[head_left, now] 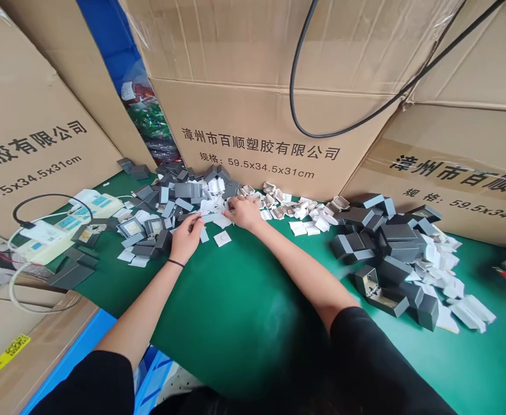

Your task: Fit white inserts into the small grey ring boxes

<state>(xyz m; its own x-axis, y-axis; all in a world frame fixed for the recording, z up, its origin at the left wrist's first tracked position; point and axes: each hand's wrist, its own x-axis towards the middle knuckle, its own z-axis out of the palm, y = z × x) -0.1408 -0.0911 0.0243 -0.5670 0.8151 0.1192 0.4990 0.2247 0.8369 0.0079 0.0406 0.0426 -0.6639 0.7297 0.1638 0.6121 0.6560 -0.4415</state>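
Both my arms reach forward across the green table [244, 311]. My left hand [187, 235] rests at the edge of a heap of grey boxes and white cards [179, 196], fingers curled on a small white piece [204, 218]. My right hand [244, 212] lies just to its right, fingers bent down into the white pieces; what they grip is hidden. A single white card [222, 238] lies flat on the table between the hands and me.
Large cardboard cartons [253, 127] wall the back of the table. A second pile of grey boxes [386, 253] and white inserts lies at the right. A white power strip [58, 225] with cords sits at the left. A black cable [305, 109] hangs over the carton.
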